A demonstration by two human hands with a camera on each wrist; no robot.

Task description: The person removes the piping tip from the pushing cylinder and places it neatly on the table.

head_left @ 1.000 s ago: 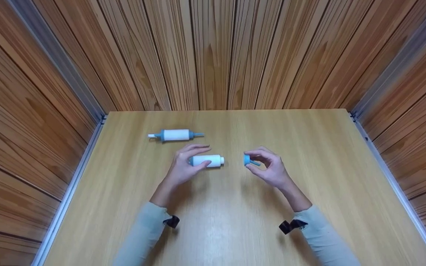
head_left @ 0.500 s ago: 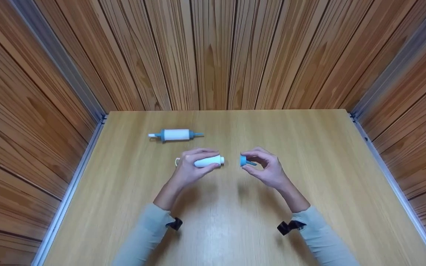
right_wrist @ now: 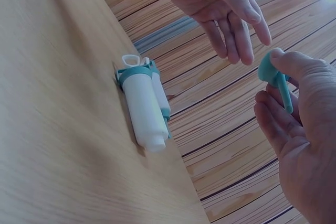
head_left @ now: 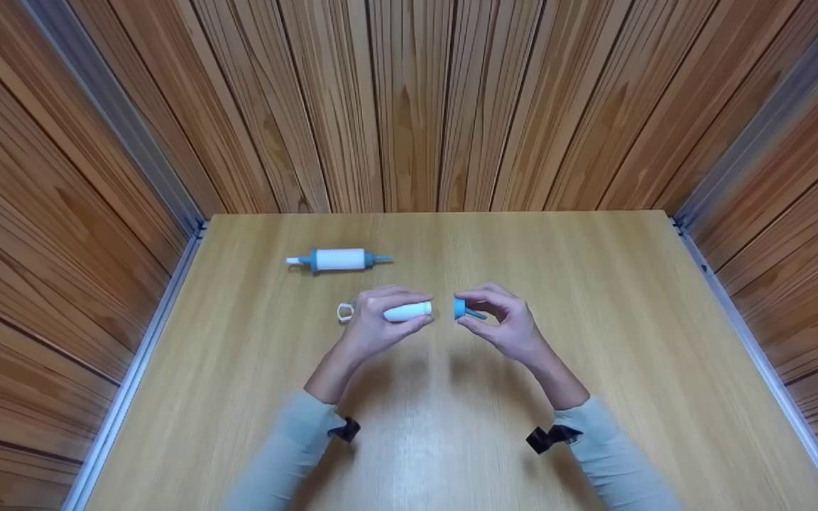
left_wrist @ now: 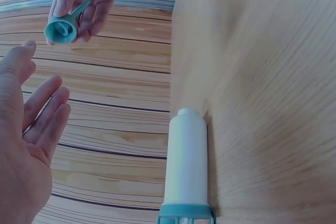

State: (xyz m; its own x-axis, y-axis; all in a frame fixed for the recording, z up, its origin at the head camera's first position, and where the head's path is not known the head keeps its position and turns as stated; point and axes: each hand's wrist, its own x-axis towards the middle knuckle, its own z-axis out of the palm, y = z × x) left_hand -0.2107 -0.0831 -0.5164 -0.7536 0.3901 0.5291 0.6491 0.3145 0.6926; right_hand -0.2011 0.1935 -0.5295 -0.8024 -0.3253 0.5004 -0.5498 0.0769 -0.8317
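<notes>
A white syringe-like barrel (head_left: 407,312) with a narrow neck lies on the table. A teal collar (left_wrist: 185,211) and a white ring handle (head_left: 345,312) are at its left end. My left hand (head_left: 375,325) overlaps it in the head view, but the left wrist view shows the fingers (left_wrist: 50,111) raised off to its side, spread and holding nothing. My right hand (head_left: 512,325) pinches a teal nozzle cap (head_left: 459,308) between thumb and fingertips. The cap's hollow mouth faces the left hand, and its thin spout points back toward the right palm.
A second white syringe-like tube (head_left: 339,260) with blue-teal ends lies farther back on the wooden table (head_left: 593,284). Wood-panelled walls (head_left: 409,106) and metal corner rails (head_left: 125,106) enclose the table on the back and both sides.
My left hand has moved right over the barrel, uncovering its ring handle. My right hand has moved slightly left with the nozzle cap, narrowing the gap between the hands. The barrel stays in place.
</notes>
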